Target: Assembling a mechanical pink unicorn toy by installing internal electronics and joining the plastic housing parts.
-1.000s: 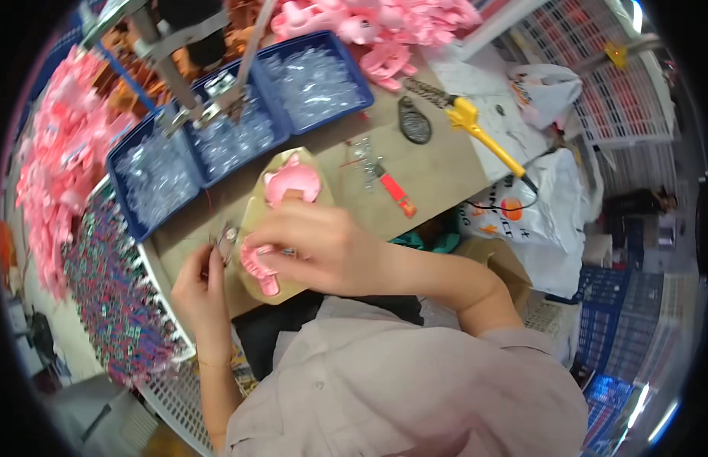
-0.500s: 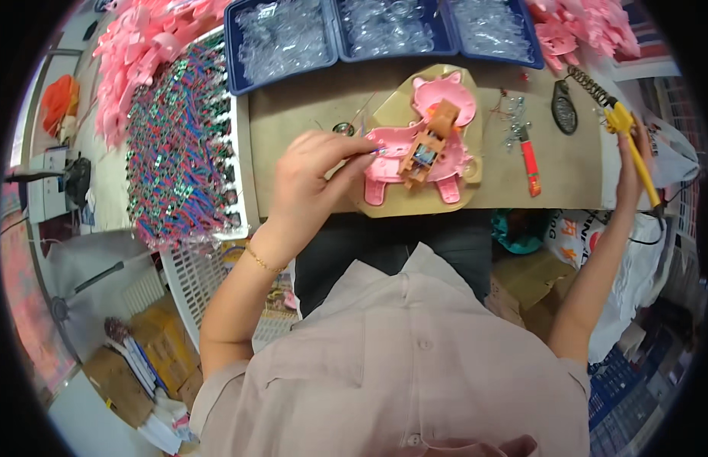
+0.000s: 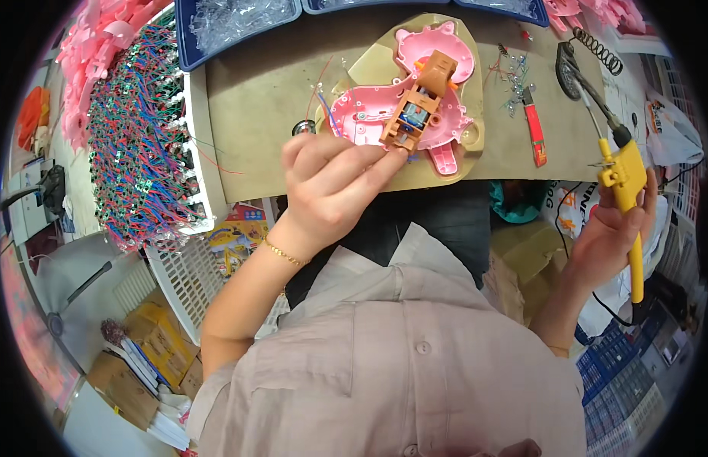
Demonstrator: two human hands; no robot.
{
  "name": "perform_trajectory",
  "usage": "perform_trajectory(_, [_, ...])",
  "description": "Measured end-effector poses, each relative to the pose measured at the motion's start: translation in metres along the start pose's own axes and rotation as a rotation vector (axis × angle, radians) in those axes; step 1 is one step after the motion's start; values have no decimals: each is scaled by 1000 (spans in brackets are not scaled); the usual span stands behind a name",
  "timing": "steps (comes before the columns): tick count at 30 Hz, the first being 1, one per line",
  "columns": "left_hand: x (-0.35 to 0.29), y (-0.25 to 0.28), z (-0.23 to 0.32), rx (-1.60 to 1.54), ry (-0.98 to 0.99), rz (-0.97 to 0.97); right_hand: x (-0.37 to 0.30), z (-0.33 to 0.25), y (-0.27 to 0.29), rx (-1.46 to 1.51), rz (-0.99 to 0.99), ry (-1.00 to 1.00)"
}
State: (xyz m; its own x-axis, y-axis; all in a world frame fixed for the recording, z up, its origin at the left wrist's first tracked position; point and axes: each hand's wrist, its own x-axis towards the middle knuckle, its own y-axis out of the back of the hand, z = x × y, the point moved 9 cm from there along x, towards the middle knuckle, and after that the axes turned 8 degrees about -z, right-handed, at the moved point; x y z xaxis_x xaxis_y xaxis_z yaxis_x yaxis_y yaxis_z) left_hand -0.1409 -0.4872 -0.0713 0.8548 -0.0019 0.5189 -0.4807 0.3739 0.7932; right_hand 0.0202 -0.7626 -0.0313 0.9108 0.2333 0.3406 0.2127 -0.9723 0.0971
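A pink animal-shaped toy shell half (image 3: 354, 103) lies hollow side up on a tan plate (image 3: 473, 99). Inside it sits a brown plastic gearbox (image 3: 416, 114) with a small motor in its frame. At the gearbox's near end, my left hand (image 3: 331, 179) has its thumb and fingers closed together; what lies between the fingertips is hidden. Off to the right, my right hand (image 3: 609, 240) grips a yellow soldering iron (image 3: 626, 179), raised over the table edge. The iron's tip points away toward a black stand (image 3: 567, 72) with a coiled spring (image 3: 597, 49).
Left stands a white basket (image 3: 198, 145) piled with wired circuit boards (image 3: 137, 145). Blue trays (image 3: 190, 38) of clear parts line the back. Pink shells (image 3: 95, 49) are heaped behind. A red-handled knife (image 3: 535, 133) and small metal parts (image 3: 514, 84) lie right of the plate.
My right hand has brought the soldering iron nearer and away from the coiled spring. My left hand has moved from the shell's left side to the gearbox's near end. The view has shifted.
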Motion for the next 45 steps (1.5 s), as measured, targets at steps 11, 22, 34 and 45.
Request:
perform_trajectory(11, [8,-4,3,30,-5,32,-2,9,-42,0,-135,-49])
perform_trajectory(22, [2,-3,6,57,-80,35,1,10,-47,-55,-39,4])
perform_trajectory(34, [-2,-9,-23,-371,498,-99,-31,-1,-34,88,-111,-106])
perform_trajectory(45, [-7,-11,-19,-353,521,-42,-85,-37,-64,-92,-722,253])
